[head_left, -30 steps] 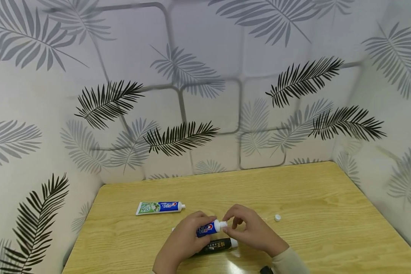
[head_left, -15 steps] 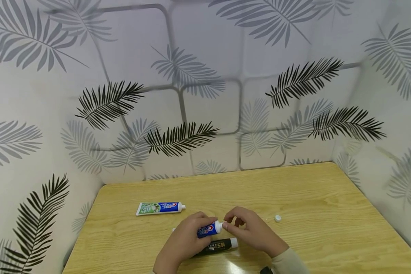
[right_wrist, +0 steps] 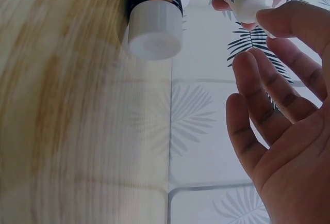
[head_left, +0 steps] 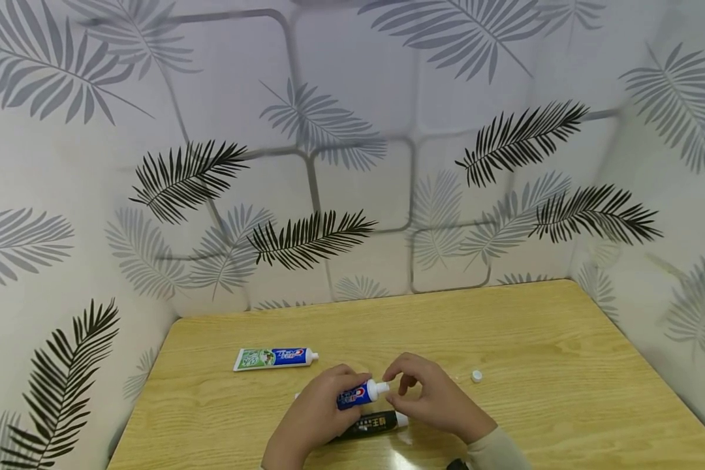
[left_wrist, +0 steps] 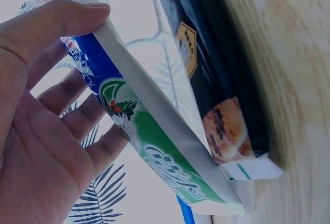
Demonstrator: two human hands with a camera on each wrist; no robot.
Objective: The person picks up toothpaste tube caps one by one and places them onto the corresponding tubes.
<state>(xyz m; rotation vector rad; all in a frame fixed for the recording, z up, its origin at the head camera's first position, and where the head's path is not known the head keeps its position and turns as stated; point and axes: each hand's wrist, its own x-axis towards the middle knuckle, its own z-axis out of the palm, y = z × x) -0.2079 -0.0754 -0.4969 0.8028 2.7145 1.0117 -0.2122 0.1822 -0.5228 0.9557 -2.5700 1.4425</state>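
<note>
My left hand (head_left: 323,405) grips a blue, green and white toothpaste tube (left_wrist: 149,136), its thumb on the upper part near the white shoulder. The tube's white cap (head_left: 382,387) points right, towards my right hand (head_left: 425,393). Thumb and index finger of that hand pinch around the cap; in the right wrist view the thumb hides most of it. Just under the held tube, a black toothpaste tube (head_left: 373,423) with a white cap (right_wrist: 155,30) lies on the table, partly covered by the left hand in the head view.
Another blue and green toothpaste tube (head_left: 275,358) lies at the back left, its narrow white tip to the right. A loose white cap (head_left: 476,376) sits right of my right hand. A patterned wall (head_left: 364,156) stands behind the wooden table (head_left: 564,365).
The right thumb covered more of the cap half a second ago; now it sits slightly lower and more of the cap's white shows. The left hand and held tube stay nearly in place.
</note>
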